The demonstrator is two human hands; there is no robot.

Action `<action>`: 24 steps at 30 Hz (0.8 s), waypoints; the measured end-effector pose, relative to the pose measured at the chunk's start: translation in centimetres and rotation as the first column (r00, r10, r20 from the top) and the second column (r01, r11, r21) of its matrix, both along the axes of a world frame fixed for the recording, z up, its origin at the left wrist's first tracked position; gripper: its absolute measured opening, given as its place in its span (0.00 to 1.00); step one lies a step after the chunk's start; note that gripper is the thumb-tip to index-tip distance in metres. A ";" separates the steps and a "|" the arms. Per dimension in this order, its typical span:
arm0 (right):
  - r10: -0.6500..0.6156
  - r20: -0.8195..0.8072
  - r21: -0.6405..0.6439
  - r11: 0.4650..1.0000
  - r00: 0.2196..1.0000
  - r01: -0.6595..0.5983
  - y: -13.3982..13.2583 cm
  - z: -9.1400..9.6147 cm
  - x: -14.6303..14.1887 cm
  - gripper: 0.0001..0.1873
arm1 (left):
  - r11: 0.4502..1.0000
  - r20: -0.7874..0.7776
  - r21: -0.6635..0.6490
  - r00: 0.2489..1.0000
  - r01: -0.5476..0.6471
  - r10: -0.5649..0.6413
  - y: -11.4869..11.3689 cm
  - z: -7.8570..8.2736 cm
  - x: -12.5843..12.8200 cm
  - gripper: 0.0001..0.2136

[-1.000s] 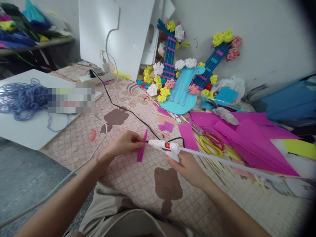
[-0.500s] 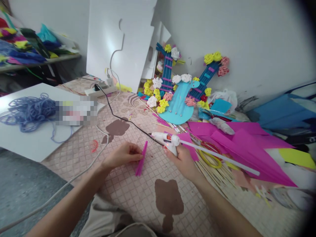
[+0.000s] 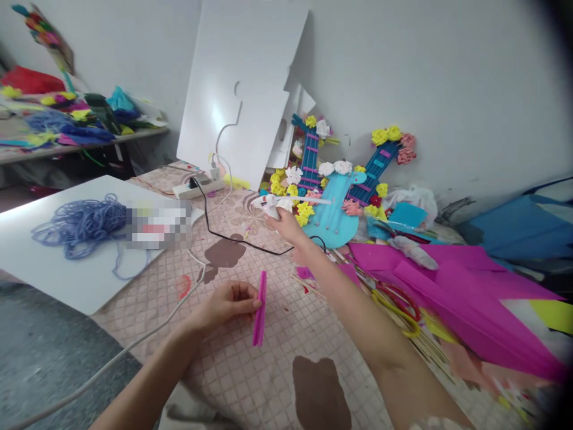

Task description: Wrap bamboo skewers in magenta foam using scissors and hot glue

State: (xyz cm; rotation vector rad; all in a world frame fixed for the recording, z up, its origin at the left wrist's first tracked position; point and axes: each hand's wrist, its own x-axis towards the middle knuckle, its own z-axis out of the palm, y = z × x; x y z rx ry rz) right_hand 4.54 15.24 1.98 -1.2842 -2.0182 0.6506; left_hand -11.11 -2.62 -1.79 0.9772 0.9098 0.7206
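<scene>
Right hand [image 3: 286,226] with hot-glue gun [image 3: 270,206] has swung forward and left since 0.5 s ago, from just beside the magenta paper strip [image 3: 260,319] to the back of the worktop [image 3: 242,370]; left hand [image 3: 233,303] keeps its grip. View has shifted a bit too.

Left fingers [image 3: 246,307] pinched together on the strip around its middle, strip lengthwise away from the person, lower end near the worktop, contact unclear. Right fingers closed around the gun's handle, nozzle pointing left; can't tell if the gun touches the worktop. Glue stick [image 3: 308,200] pokes out the gun's rear to the right, overlapping the turquoise guitar body [image 3: 333,224] in view. Black cord [image 3: 264,249] loops across the worktop, left of the right forearm, to the power strip [image 3: 192,188].

Behind: 2 dark-blue guitar necks, left [image 3: 310,158] and right [image 3: 380,167], with yellow, white and coral paper flowers around. Right of the right forearm: scissors with yellow handles [image 3: 414,328], red handles [image 3: 416,307] beside them, bamboo sticks [image 3: 432,352], magenta sheets [image 3: 470,310].

Left side: blue-violet yarn [image 3: 85,227] on white board [image 3: 76,289], pixelated item beside it. Large white panel [image 3: 242,60] leans at the back.
</scene>
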 end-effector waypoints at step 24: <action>-0.033 -0.061 0.079 0.996 0.998 0.038 0.8 -3.6 -0.6 0.29 | 0.999 -0.045 -0.038 0.999 0.008 -0.010 0.5 0.8 0.4 0.13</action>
